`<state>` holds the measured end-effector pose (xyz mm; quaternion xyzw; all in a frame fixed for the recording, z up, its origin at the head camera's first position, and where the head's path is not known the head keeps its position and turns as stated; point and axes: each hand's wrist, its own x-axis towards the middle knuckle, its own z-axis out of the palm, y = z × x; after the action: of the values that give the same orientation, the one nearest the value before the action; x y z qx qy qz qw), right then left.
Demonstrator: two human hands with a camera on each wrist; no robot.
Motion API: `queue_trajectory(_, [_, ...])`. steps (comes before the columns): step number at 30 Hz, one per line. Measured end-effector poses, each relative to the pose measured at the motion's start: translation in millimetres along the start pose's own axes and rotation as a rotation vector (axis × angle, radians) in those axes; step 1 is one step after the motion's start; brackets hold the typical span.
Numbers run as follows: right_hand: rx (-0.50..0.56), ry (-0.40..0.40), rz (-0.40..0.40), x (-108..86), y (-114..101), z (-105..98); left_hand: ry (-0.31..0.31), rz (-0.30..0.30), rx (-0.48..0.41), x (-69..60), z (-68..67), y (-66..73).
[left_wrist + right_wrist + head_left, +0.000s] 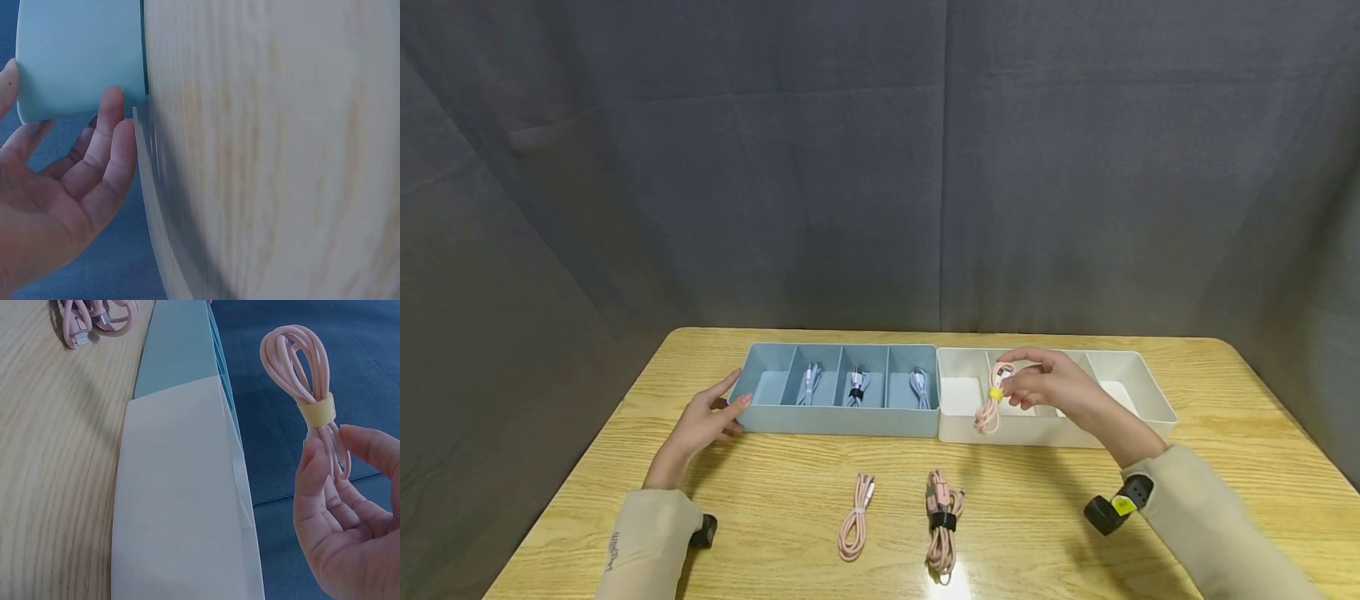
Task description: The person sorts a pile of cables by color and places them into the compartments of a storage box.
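Note:
My right hand (1051, 385) pinches a coiled pink cable (295, 359) between thumb and fingertips, just beside its yellow strap (319, 411). The cable hangs above the second compartment of the white divided box (1060, 432). At the left end of the light blue divided box (842, 422), my left hand (702, 421) rests with loosely bent fingers touching its corner. In the left wrist view, a fingertip (112, 97) lies against the box's end wall.
In front of the boxes lie a thin pink cable (854, 525) and a thicker pink bundle with a black strap (942, 521). Three blue compartments hold pale cables, such as one (919, 387) at the right. The boxes stand end to end on the wooden table (760, 517), before a dark curtain.

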<state>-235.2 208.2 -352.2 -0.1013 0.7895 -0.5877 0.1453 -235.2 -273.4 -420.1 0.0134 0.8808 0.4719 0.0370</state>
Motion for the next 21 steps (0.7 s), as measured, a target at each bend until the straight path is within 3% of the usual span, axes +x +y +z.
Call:
queue_trajectory(11, [0.017,0.020,-0.013,15.1,-2,4,0.000,-0.011,-0.002,-0.5,-0.5,0.1])
queue_trajectory(21, [-0.021,0.089,-0.022,34.3,6,5,0.005,-0.016,0.003,-1.3,-0.1,1.8])
